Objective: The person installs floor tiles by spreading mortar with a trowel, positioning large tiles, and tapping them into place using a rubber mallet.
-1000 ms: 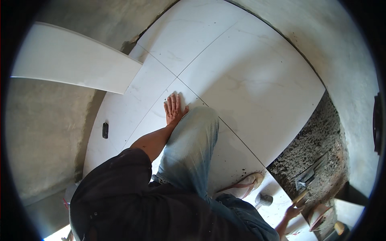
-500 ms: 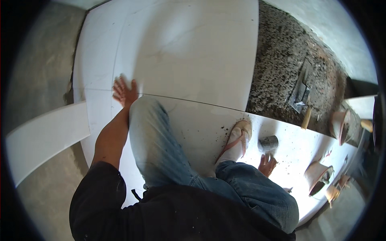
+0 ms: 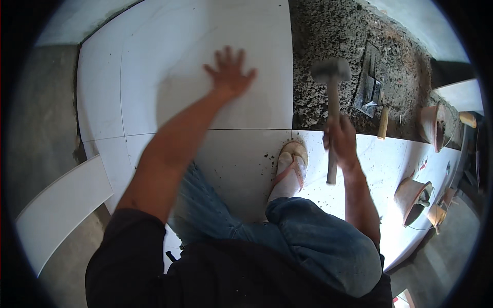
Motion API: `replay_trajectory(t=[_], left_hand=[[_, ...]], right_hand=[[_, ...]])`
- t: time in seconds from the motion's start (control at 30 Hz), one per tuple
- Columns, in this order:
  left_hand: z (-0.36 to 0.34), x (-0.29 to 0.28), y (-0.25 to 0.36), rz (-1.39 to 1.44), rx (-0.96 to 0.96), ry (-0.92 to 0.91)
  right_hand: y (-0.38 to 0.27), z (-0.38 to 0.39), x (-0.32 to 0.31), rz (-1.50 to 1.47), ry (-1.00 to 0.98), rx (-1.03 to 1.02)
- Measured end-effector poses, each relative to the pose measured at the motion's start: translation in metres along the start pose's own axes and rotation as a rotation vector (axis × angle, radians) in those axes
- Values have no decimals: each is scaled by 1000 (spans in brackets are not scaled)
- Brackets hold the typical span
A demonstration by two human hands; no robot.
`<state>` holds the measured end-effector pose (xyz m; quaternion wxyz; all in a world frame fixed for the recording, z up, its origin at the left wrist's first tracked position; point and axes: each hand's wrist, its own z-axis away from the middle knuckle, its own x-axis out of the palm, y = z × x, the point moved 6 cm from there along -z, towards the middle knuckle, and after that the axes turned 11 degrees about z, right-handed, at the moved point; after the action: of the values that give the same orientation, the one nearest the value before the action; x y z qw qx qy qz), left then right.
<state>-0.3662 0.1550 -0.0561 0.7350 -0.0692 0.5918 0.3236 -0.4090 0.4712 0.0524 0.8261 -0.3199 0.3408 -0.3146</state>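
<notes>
My left hand [image 3: 231,74], slightly blurred, is spread palm down over the large white marble-patterned floor tile [image 3: 185,31]; whether it touches the tile I cannot tell. My right hand [image 3: 341,137] grips the wooden handle of a mallet [image 3: 331,70] with a grey head, held upright in the picture over the rough grey mortar bed [image 3: 318,38] beside the tile. A metal trowel [image 3: 368,77] with a wooden handle lies on the mortar, right of the mallet. My sandalled foot [image 3: 290,172] rests on the tiles between my arms.
Two buckets [image 3: 429,128] [image 3: 405,203] are at the right, with more wooden-handled tools [image 3: 439,215] beyond. A white board or tile [image 3: 59,203] lies at the lower left. Grey walls [image 3: 51,92] border the floor, and another white panel [image 3: 457,95] is at the far right.
My view has swung toward the mortar bed. My left hand has moved forward onto or over the tile. My right hand has taken up the mallet from the floor and raised it.
</notes>
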Motion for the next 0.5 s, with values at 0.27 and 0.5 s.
replay_trajectory(t=[0.27, 0.5], left_hand=[[66, 37, 138, 50, 1088, 15], [71, 49, 131, 203, 1104, 142]], right_hand=[[9, -17, -30, -105, 152, 87], [28, -2, -27, -117, 124, 177]])
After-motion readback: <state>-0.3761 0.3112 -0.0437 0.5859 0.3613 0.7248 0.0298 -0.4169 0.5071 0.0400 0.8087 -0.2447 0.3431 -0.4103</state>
